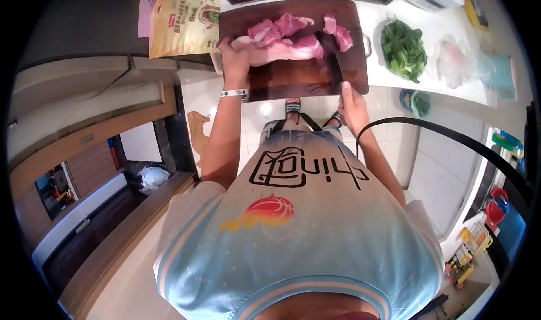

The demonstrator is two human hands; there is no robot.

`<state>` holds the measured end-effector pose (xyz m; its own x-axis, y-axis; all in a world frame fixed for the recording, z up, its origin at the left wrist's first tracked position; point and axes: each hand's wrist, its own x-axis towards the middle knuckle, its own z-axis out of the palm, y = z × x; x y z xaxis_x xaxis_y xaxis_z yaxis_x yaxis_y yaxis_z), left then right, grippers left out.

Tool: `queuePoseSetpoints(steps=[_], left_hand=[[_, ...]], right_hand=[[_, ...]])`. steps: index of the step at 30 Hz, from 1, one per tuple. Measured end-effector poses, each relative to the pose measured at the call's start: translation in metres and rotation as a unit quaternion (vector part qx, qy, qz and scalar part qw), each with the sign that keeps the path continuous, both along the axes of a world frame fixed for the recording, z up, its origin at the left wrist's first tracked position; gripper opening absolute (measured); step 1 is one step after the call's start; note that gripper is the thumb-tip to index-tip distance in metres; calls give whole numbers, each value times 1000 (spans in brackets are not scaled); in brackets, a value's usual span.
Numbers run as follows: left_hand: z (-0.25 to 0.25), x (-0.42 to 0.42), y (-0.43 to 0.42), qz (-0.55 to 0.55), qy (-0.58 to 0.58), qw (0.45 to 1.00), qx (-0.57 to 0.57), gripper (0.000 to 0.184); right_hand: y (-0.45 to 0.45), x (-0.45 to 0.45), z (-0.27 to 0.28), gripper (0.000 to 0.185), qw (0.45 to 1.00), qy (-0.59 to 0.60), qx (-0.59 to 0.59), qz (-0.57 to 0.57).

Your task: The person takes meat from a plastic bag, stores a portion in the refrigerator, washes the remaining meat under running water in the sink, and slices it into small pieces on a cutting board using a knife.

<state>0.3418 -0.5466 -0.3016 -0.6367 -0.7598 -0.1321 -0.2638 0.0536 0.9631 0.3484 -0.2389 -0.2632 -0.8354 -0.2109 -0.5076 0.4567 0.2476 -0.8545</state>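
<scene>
On a brown cutting board (287,86) lies a long strip of raw meat (282,51) with several cut pieces (287,24) above it. Two more pieces (338,33) lie apart at the right. My left hand (235,63), with a white band at the wrist, rests closed on the left end of the strip. My right hand (353,107) is wrapped round the handle of a knife, mostly hidden in the grip. The dark knife blade (336,60) points away from me, between the strip and the two separate pieces.
A yellow bag (183,21) stands left of the board. Right of it are a bowl of green leaves (404,50), a clear plastic bag (453,60) and a light blue container (503,77). Below the counter edge is a bin (420,103). A black cable (422,122) arcs beside my right arm.
</scene>
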Motion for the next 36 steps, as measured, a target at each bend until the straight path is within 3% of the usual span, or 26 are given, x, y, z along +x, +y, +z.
queuePoseSetpoints(steps=[3,4,7,9,11,13,16,17,18,20,21,23,26,29,31,33,36], left_hand=[[10,-5,-11,-57,23,952,299,65],[-1,-12,-8,0,5,973,230,38],[13,-25,12,-37,47,997,57,36],[36,-29,47,-46,46,990,-122,33],[69,-23,83,-201,7,943,-266,37],[58,-19,89,-338,44,848,-406,38],[47,-13,76,-271,73,878,-387,43],[40,-6,70,-215,28,890,-402,57],[31,-4,70,-168,-41,938,-301,67],[-9,-9,56,-106,-123,983,-82,90],[-1,-11,59,-109,-121,987,3,87],[14,-17,65,-115,-114,972,171,80],[30,-24,68,-193,-103,890,399,66],[28,-28,83,-188,-106,906,364,51],[43,-21,99,-151,-98,939,293,44],[34,-16,88,-186,-111,921,324,42],[59,-12,106,-180,-36,894,408,40]], right_hand=[[-25,-1,15,58,996,-83,-25,-32],[-31,-3,16,58,995,-86,-38,-32],[-43,-10,16,58,993,-88,-68,-33],[-47,-12,14,58,994,-80,-75,-23],[-44,-16,13,58,992,-92,-78,-28],[-39,-20,17,58,992,-95,-70,-33],[-26,-22,20,59,990,-106,-93,-28],[-21,-23,20,59,989,-107,-101,-25],[-19,-22,20,59,989,-111,-96,-18],[-17,-20,21,59,987,-126,-104,-4],[-16,-19,21,59,985,-133,-110,3],[-14,-19,17,60,984,-134,-119,8],[-7,-26,15,61,972,-174,-156,-4],[-2,-33,4,62,954,-195,-227,2],[1,-35,1,66,965,-175,-194,15],[7,-37,3,77,975,-131,-167,64],[12,-39,17,72,955,-144,-249,66]])
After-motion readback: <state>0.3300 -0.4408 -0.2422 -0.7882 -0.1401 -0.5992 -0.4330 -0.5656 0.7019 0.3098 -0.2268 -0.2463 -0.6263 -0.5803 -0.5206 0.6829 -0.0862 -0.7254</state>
